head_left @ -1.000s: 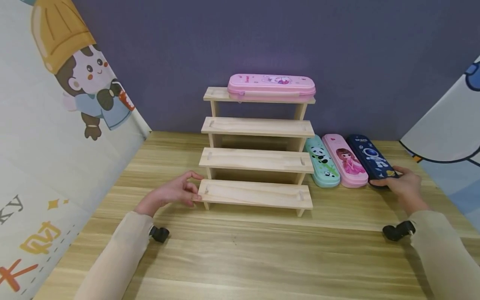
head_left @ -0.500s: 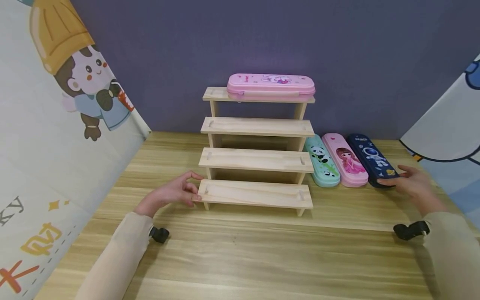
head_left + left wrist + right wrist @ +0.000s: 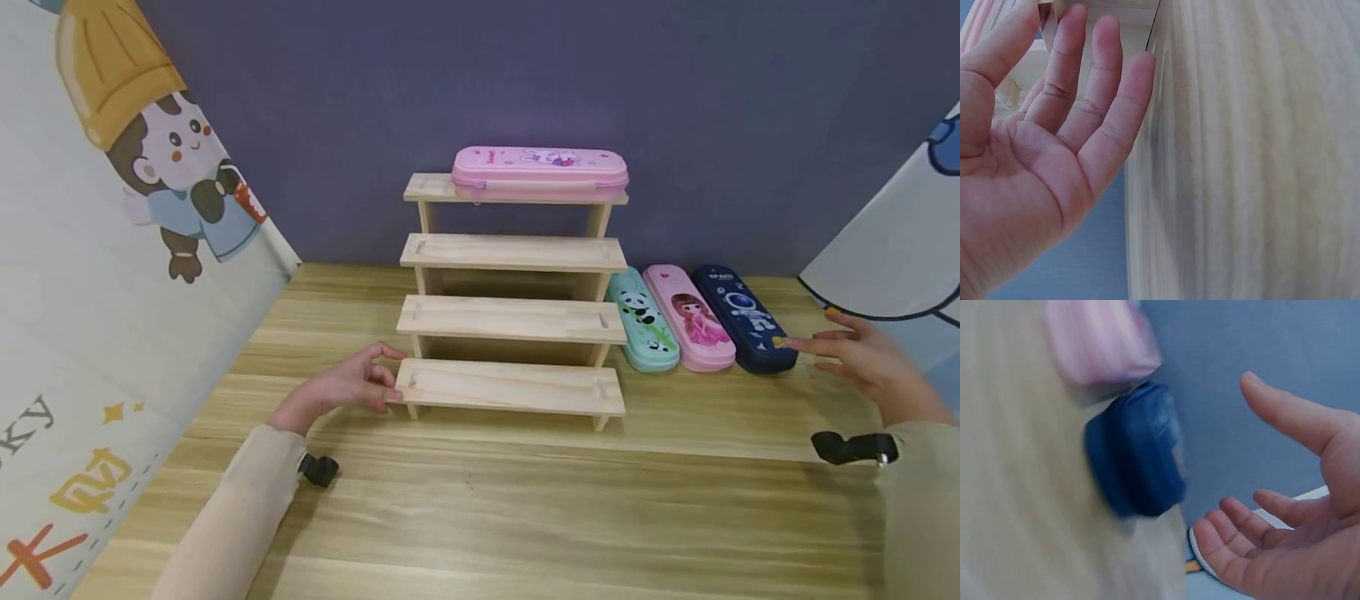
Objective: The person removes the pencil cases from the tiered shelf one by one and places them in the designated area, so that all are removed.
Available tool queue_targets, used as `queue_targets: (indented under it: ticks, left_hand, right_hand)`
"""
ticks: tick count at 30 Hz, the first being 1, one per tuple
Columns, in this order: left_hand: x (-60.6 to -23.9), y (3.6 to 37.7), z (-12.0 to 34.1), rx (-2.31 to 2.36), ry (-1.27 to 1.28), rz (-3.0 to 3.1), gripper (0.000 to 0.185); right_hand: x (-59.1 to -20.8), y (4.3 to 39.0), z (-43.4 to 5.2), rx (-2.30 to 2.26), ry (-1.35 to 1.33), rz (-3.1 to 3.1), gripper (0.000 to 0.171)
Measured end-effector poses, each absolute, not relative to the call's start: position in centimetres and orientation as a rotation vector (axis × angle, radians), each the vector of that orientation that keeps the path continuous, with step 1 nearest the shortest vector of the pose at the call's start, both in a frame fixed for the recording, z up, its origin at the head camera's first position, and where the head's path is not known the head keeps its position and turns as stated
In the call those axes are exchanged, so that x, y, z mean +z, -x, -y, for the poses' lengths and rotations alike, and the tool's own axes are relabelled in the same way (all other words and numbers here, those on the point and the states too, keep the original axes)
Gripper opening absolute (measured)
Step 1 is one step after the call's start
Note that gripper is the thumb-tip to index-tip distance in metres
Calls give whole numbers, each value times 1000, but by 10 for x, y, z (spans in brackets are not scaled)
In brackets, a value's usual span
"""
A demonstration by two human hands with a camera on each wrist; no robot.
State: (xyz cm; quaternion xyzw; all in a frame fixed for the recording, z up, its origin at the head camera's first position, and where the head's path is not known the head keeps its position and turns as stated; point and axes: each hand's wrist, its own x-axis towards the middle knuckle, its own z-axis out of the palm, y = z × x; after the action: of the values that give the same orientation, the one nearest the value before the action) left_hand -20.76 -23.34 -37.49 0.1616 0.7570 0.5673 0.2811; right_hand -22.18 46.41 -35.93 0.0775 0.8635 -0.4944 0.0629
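My left hand [image 3: 348, 387] holds the left end of the lowest step of a stepped wooden display stand [image 3: 510, 387], thumb at its front corner and index finger at its back corner. In the left wrist view the other fingers [image 3: 1119, 119] stretch out beside the stand. On the far right, my right hand [image 3: 862, 358] is spread with nothing in it, near the front end of a navy astronaut pencil case [image 3: 742, 321]. The right wrist view has a gap between that case and the hand. A pink rabbit pencil case [image 3: 540, 172] lies along the top step.
Left of the navy case lie a pink pencil case [image 3: 690, 321] with a girl on it and a mint panda pencil case [image 3: 643, 321], beside the stand. A dark partition [image 3: 337, 125] rises behind the wood-grain table [image 3: 480, 517]. Printed cloths [image 3: 60, 275] flank both sides.
My right hand has let go of the navy pencil case and moved right, its fingers spreading. The case stays beside the pink one. The left hand has not moved.
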Motion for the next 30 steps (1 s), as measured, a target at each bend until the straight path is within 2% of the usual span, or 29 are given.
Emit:
queue_targets:
  ticks: [5, 12, 19, 30]
  left_hand:
    - [-376, 207, 234, 1521, -439, -2027, 66]
    - [-378, 207, 235, 1535, -434, -2021, 66]
    - [-380, 208, 235, 1550, -438, -2011, 66]
    - [-379, 207, 234, 1554, -435, -2005, 66]
  right_hand:
    - [-344, 224, -445, -1457, -216, -2712, 100]
    - [-337, 244, -432, -1484, -174, -2676, 105]
    - [-314, 253, -396, -1328, -102, -2728, 106]
    - [-288, 274, -348, -1407, 39, -2697, 105]
